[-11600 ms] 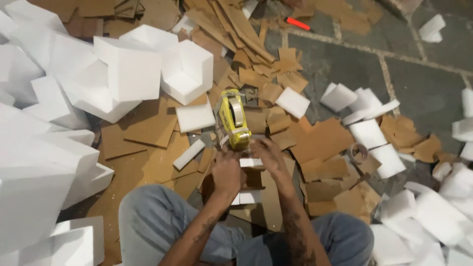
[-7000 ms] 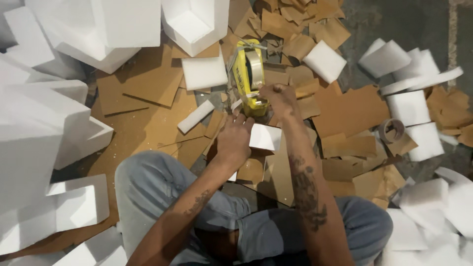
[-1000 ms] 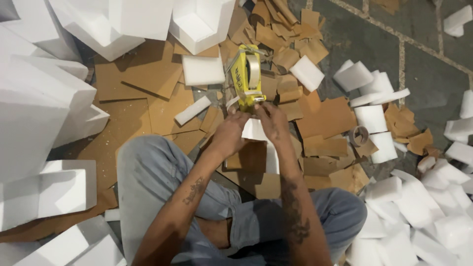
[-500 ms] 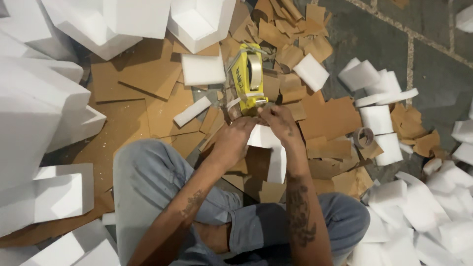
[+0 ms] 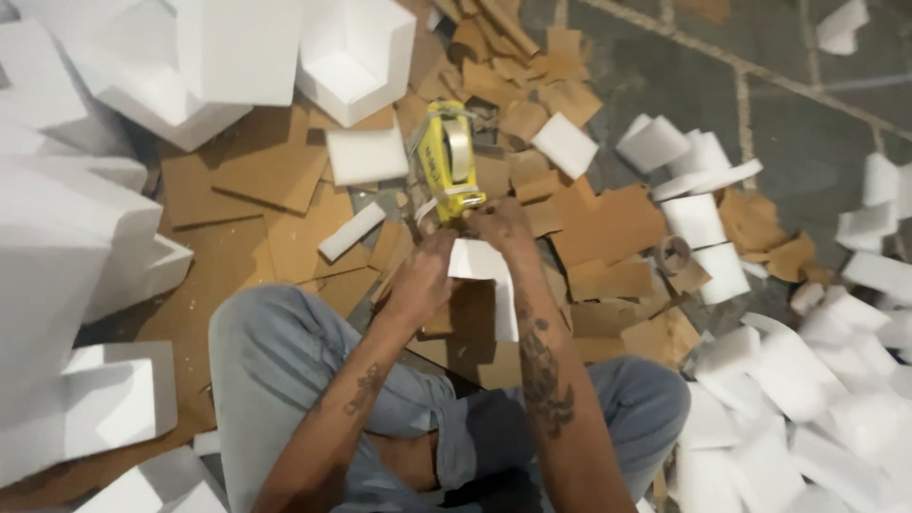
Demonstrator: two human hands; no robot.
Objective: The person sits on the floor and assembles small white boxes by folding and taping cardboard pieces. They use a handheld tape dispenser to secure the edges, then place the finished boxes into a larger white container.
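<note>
Yellow tape dispenser (image 5: 448, 166) is being gripped by the right hand (image 5: 501, 224), while the left hand (image 5: 421, 278) is closing on a white foam block (image 5: 484, 271) above scattered cardboard scraps (image 5: 608, 223).

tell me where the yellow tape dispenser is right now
In the head view the yellow tape dispenser sits just above centre, over the cardboard scraps, directly beyond the right hand and left hand, which meet at a white foam piece.

Floor: grey stone tiles (image 5: 665, 76) under me, pale joints.
Litter: brown cardboard scraps (image 5: 608, 223), white foam blocks (image 5: 57, 237) around me.
Light: dim, even.
</note>
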